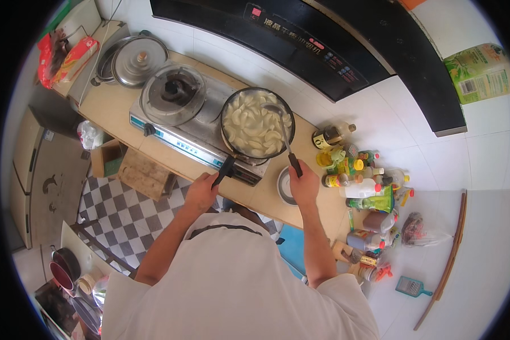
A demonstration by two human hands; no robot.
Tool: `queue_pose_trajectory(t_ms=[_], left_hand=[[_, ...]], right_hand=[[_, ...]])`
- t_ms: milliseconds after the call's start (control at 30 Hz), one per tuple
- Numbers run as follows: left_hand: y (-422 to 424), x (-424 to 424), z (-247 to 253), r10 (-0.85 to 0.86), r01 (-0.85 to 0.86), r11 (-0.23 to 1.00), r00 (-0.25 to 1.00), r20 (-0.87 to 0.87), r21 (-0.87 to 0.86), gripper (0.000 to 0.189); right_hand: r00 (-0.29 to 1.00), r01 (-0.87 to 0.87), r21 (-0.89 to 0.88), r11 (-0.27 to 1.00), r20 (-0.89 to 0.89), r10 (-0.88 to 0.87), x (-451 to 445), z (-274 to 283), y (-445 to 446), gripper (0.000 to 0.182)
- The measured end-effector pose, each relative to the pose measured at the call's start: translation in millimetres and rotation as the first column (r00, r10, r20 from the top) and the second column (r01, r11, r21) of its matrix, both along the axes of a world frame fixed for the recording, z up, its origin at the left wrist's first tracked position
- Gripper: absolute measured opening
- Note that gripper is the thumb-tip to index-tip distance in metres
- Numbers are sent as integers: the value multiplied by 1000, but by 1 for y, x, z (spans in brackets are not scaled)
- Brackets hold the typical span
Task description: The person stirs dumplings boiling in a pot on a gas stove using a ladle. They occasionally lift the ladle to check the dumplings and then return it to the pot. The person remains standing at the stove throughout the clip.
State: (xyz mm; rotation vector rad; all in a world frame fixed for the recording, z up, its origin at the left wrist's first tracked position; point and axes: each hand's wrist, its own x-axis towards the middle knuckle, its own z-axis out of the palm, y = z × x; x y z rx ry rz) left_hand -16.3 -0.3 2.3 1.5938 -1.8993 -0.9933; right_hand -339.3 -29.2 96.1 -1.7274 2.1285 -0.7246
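Observation:
A round black frying pan (224, 135) sits on the right burner of the gas stove (208, 146). Pale crescent-shaped pieces of food (248, 117) in cloudy liquid fill it. My left hand (200, 194) is closed around the black pan handle (224, 171), at the stove's front edge. My right hand (304, 182) grips the dark handle of a metal ladle (285, 131), whose bowl rests among the pieces on the pan's far right side. Partly under my right hand, a metal bowl (283, 191) stands on the counter.
A glass lid (157, 111) covers the left burner. Left of it is a lidded metal pot (129, 63). Several sauce and oil bottles (352, 178) crowd the counter on the right. The range hood (276, 38) overhangs the back. A wooden stool (144, 172) stands below the counter.

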Motion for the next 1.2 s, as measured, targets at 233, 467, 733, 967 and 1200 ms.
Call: queue_pose_trajectory(t_ms=[233, 467, 733, 967, 1200], left_hand=[[-1, -2, 5, 11, -11, 1000, 1000, 3, -17, 40], [2, -3, 0, 33, -33, 998, 999, -5, -60, 43], [3, -8, -1, 36, -34, 999, 997, 75, -26, 45], [6, -12, -2, 63, -59, 997, 994, 92, -44, 46], [7, -13, -3, 76, -75, 997, 994, 76, -7, 47]], right_hand=[[996, 32, 10, 999, 89, -33, -6, 1, -7, 23], [997, 34, -41, 999, 76, -31, -22, -15, -29, 30], [998, 18, -14, 1000, 64, -17, -30, -37, -56, 31], [996, 16, -2, 1000, 84, -16, -23, -46, -72, 32], [995, -20, 76, 997, 96, 13, -9, -51, -86, 30]])
